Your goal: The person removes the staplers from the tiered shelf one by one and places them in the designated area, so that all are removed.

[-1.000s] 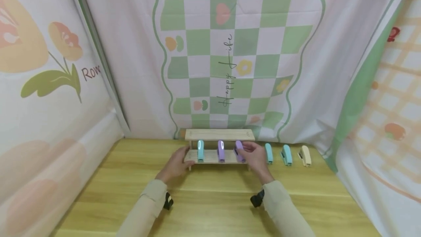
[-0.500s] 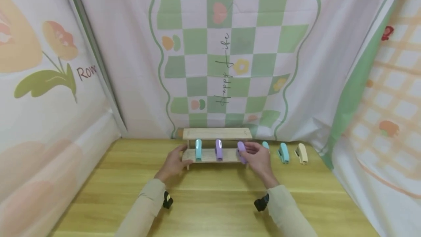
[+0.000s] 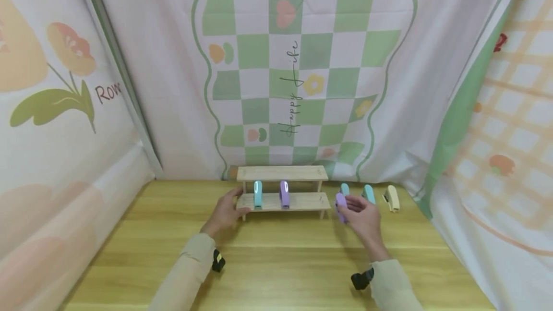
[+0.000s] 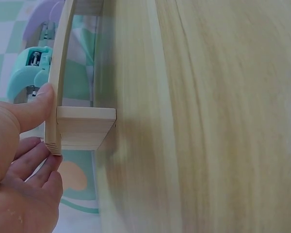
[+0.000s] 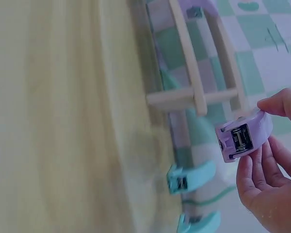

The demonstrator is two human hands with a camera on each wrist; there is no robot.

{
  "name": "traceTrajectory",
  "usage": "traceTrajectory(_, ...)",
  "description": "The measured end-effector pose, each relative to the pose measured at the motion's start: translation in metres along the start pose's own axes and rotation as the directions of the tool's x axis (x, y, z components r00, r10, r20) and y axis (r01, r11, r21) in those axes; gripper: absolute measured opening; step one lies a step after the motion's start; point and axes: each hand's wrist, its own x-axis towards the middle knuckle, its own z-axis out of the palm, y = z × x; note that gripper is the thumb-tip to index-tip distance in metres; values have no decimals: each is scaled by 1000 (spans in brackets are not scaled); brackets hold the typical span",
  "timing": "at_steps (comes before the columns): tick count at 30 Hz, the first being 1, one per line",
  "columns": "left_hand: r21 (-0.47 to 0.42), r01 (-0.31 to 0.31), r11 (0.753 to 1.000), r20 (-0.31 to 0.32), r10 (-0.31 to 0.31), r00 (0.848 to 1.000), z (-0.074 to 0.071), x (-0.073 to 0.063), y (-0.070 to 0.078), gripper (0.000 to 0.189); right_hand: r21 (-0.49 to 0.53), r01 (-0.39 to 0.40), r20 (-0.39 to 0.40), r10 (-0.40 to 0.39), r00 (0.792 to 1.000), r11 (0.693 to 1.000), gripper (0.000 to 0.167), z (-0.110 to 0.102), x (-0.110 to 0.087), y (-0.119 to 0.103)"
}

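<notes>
My right hand (image 3: 365, 219) pinches a purple stapler (image 3: 341, 206) between thumb and fingers, just right of a two-tier wooden shelf (image 3: 306, 200). The right wrist view shows that stapler (image 5: 242, 137) end-on, with its dark metal inside visible. At the shelf's left end, my left hand (image 3: 222, 213) grips the lower board, thumb on its front edge (image 4: 53, 114) and fingers behind. On this lower board stand a teal stapler (image 3: 258, 194) and a second purple stapler (image 3: 283, 194), side by side.
Right of the shelf, two teal staplers (image 3: 368, 193) and a cream stapler (image 3: 392, 198) stand in a row on the wooden table (image 3: 276, 263). My right hand partly covers the teal ones. A checked curtain (image 3: 319, 52) hangs behind the shelf.
My right hand has lifted the purple stapler off the right end of the lower board and carried it rightward. My left hand stays on the shelf.
</notes>
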Motion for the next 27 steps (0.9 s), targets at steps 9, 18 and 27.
traceTrajectory(9,-18,-1,1000,-7,0,1000,-2,-1,2,69,1,-67,-58,67,996,998,45,-19,1,26)
traceTrajectory(18,-16,-6,1000,-12,6,1000,-1,-1,3,68,-40,-121,-27,120,992,992,46,-28,3,41)
traceTrajectory(27,-1,-22,1000,-5,22,1000,1,-2,1,68,-46,-118,-8,117,993,992,48,-30,4,50)
